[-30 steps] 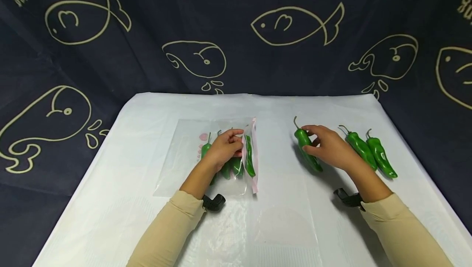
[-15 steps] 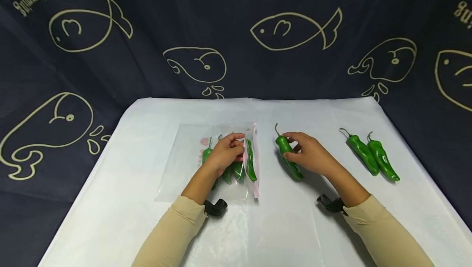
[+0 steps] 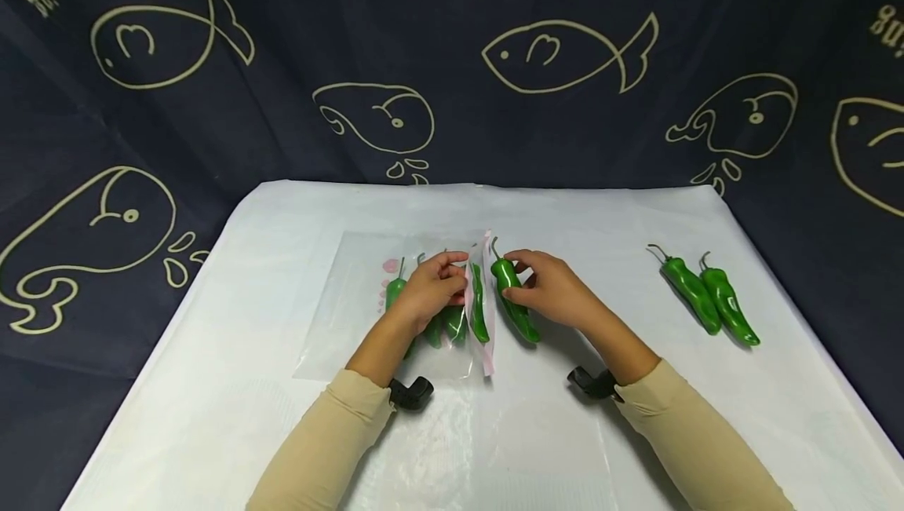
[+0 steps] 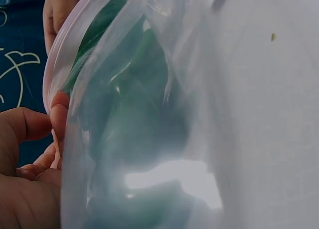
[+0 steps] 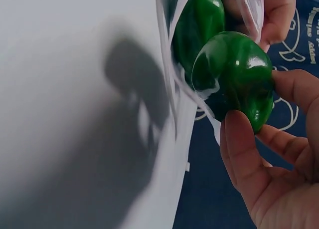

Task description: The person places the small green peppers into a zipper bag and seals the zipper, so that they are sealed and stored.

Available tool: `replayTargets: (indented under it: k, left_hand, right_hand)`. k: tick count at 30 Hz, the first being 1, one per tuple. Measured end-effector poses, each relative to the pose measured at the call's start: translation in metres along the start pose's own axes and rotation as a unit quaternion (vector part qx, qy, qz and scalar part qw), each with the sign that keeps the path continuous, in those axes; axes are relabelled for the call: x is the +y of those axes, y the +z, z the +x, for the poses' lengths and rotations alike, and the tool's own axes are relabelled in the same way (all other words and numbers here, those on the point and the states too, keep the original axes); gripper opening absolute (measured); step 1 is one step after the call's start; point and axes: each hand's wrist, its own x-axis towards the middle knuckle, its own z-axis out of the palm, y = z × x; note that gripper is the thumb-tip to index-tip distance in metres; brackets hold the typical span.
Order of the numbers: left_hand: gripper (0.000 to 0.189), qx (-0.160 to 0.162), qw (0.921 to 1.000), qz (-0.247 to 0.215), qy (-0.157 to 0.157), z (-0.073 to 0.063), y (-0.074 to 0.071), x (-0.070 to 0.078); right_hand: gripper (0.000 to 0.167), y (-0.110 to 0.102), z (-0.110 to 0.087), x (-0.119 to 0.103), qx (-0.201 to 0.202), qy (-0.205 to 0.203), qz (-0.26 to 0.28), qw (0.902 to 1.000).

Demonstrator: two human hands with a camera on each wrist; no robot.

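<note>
The left sleeve (image 3: 325, 440), in the lower left of the frame, and the right sleeve (image 3: 695, 436), in the lower right, are plain beige; each wrist wears a small black curved device (image 3: 412, 394)

A: Where does the bag (image 3: 332, 323) lie?

B: Left of centre on the desk (image 3: 565, 213), its mouth towards the right, with several bagged peppers (image 3: 478, 307) inside, gathered near that mouth

A: And the hands?

B: The left hand (image 3: 432, 293) is over the bag at its mouth side; the right hand (image 3: 554, 290) is to the right of it

A: What's between them?

B: The held pepper (image 3: 518, 313), in the right hand, just right of the bag's mouth, stem end pointing to the far side

A: Anything further right?

B: The inner loose pepper (image 3: 692, 295) and the outer loose pepper (image 3: 730, 308), side by side towards the desk's right edge, well apart from the bag

A: Behind everything?

B: A hanging cloth (image 3: 452, 48), beyond the desk's far edge
</note>
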Motion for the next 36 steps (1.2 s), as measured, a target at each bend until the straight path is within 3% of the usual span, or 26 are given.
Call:
replayTargets:
  k: [13, 20, 36]
  left_hand:
    - [0.046, 0.001, 1.0000, 0.001, 0.002, 0.002, 0.000, 0.000]
    - [0.046, 0.004, 1.0000, -0.003, 0.003, 0.002, 0.000, 0.000]
    - [0.050, -0.001, 0.9999, -0.011, 0.008, 0.001, 0.002, 0.006]
  right_hand:
    - [0.055, 0.025, 0.011, -0.011, -0.016, 0.026, 0.022, 0.9993]
    - [0.056, 0.028, 0.011, -0.011, -0.040, 0.031, 0.052, 0.9974]
    - [0.042, 0.035, 0.019, -0.007, -0.044, 0.042, 0.115, 0.9915]
